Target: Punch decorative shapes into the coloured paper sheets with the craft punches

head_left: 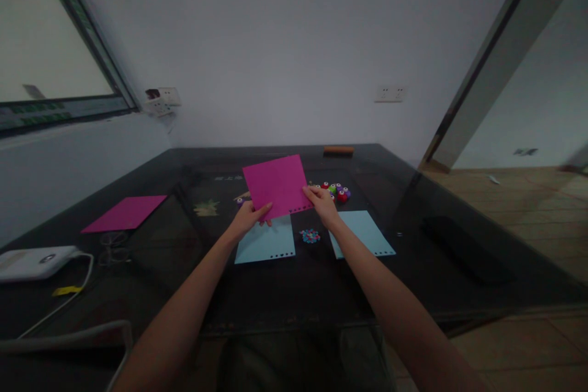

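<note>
The left hand [247, 219] and right hand [324, 204] each pinch, thumb on top, one side of a rectangular magenta paper sheet [276, 182] held up beyond a heap of tiny blue-and-red pieces [310, 236], which lies between a pale-blue punched paper sheet [271, 240] and its pale-blue twin [364, 231].

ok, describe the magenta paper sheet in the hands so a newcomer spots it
Find the dark, glossy table against the pale wall. Over its middle, a bare left hand and bare right hand hold up a rectangular magenta paper sheet. The other magenta paper sheet and the pale blue paper sheets lie on the table; only this one is held.
</note>
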A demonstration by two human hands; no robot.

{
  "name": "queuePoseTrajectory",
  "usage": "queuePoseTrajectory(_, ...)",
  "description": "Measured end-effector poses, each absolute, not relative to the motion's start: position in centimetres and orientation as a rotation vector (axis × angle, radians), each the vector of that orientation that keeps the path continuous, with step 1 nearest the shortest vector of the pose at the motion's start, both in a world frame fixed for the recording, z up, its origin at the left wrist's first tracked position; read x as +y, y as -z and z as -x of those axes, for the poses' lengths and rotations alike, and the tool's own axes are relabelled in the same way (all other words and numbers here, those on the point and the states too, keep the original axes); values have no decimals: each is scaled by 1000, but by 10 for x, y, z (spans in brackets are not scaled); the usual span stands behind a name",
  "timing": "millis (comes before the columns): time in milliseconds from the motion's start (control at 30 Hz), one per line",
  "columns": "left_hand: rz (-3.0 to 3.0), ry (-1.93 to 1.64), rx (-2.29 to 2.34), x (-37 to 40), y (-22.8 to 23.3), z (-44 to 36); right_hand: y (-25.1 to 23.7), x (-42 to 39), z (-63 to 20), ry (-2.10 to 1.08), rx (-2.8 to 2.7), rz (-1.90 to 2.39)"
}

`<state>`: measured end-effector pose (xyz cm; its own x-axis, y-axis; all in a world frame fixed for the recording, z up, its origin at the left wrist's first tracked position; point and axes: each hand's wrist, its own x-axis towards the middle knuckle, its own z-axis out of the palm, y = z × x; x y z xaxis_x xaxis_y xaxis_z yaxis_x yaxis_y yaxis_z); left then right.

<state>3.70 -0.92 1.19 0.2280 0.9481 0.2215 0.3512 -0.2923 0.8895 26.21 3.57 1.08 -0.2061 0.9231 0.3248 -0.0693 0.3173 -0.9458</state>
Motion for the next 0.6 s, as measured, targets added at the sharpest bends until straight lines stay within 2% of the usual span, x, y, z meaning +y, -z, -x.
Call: queuePoseTrajectory(600,-1651,-1079,1123,-21,-18,-50,-14,33,-261,-1102,-1449,791)
